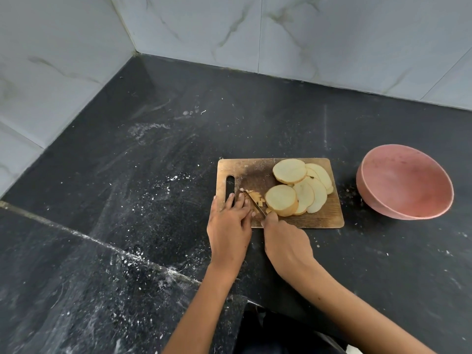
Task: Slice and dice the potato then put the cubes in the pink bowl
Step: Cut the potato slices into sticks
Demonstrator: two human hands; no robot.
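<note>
Counter (153,175): black, dusted white, running to tiled walls (332,34) far and left.

Bowl (404,181): pink, tilted, right of the board, apart from it.

Board (329,215): wooden, handle slot at its left end.

My left hand (229,223): forearm reaching in from near; palm down, fingers straight and spread over the board's near-left corner, tips pressing the pieces beside the blade.

My right hand (286,241): forearm angled in from near right; fist clenched round the knife handle, which is hidden.

Slices (298,187): round, overlapping, on the board's right half.

Knife (252,201): blade slanting far-left, tip down on the board.

Cubes (258,199): small heap touching the blade, between my fingers and the nearest slice.
</note>
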